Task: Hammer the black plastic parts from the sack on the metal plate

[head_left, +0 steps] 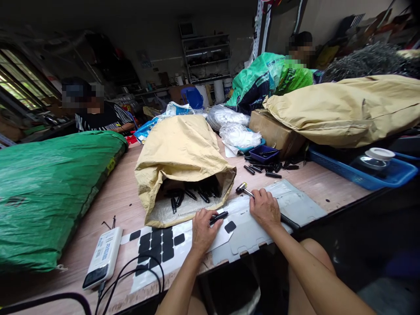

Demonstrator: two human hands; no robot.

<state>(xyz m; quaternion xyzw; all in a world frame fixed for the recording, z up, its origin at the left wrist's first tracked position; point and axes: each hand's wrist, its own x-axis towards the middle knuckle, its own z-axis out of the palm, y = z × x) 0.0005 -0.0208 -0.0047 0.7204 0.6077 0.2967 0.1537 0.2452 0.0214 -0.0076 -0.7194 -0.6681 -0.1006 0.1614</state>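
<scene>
Item: one black cylindrical piece (220,216), glossy, near the front edge of the counter (120,192), lying at a slight slant before the mouth of a paper sack.

Left grip (203,229): closed on that piece, thumb on the near side, fingers on the far side.

Right grip (266,209): wrapped round the handle of a small hammer (242,188). Metal head out past the fingers, pointing toward the sack; black handle end out behind the wrist. Whether the head touches the surface below cannot be told.

Beneath the right hand: a grey-white board (297,199), worn, notched at its near edge.

Beside the left hand: one loose black square (230,226), rounded corners; to its other side, a white sheet bearing rows of black squares (162,245).

Directly beyond: tan paper sack (183,144), on its side, mouth open to the worker, many black pieces (203,190) inside.

Beyond the hammer: loose black pieces (273,175), scattered beside a small dark blue tray (262,155); clear plastic bags (241,135); cardboard box (274,133), a second tan sack (344,109) over it.

Far right: blue tray (341,168) holding a white-lidded jar (376,159).

Left side: white power bank (103,258), black cable plugged in; large green sack (59,188).

Background: one person seated at left in a striped top (106,117), another person (300,52) behind the bags at right; shelving unit (207,60) at the rear wall.
</scene>
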